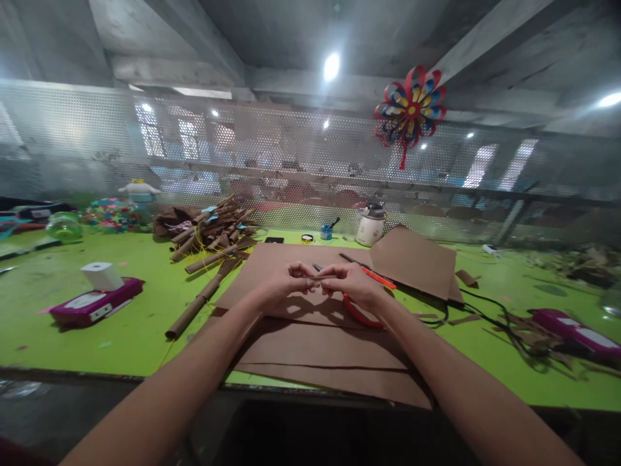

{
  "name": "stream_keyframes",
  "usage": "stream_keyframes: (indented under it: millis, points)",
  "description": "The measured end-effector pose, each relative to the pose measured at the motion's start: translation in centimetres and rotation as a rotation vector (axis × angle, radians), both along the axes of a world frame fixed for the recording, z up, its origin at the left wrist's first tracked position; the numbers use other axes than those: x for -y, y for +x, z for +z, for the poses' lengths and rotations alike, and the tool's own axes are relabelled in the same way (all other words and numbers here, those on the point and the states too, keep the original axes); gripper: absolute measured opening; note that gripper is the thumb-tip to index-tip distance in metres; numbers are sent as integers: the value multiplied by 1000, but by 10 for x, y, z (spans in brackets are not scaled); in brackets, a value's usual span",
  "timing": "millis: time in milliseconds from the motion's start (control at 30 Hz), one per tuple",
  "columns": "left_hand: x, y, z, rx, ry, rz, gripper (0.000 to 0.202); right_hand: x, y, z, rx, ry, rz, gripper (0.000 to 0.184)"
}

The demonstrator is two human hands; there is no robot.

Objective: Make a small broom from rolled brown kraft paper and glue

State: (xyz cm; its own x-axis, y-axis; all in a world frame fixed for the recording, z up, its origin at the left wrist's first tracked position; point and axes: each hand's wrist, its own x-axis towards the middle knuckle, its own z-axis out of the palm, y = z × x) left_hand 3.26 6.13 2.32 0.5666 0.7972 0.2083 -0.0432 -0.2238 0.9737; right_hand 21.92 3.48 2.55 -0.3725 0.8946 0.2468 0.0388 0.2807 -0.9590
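Between my left hand (294, 281) and my right hand (344, 283) is a thin strip of brown paper (317, 279), pinched at both ends by thumbs and fingertips. Both hands are closed and hover over a stack of brown paper sheets (310, 349), casting shadows on it. Scissors with orange-red handles (361, 314) lie on the sheets, partly hidden by my right hand. Just beyond that hand rests a dark-bladed cutter or second pair of scissors with an orange handle (378, 277); its exact kind is unclear.
Rolled brown paper tubes tied with yellow string (213, 233) are piled at the left back. A folded brown sheet (414, 262), a white jar (371, 225) and a small blue bottle (326, 232) stand behind. Purple devices (97, 303) lie on either side; cables and paper scraps are at right.
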Motion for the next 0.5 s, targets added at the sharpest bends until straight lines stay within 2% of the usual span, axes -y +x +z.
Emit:
stream_keyframes:
  millis: [233,333,500]
  points:
    - [0,1,-1,51,20,-6,16,-4,2,-4,-50,38,-22,22]
    - [2,0,3,73,-60,-73,13,-3,1,-2,-38,35,-28,20]
    - [4,1,5,26,-198,-69,19,-1,-3,-1,25,92,-70,22]
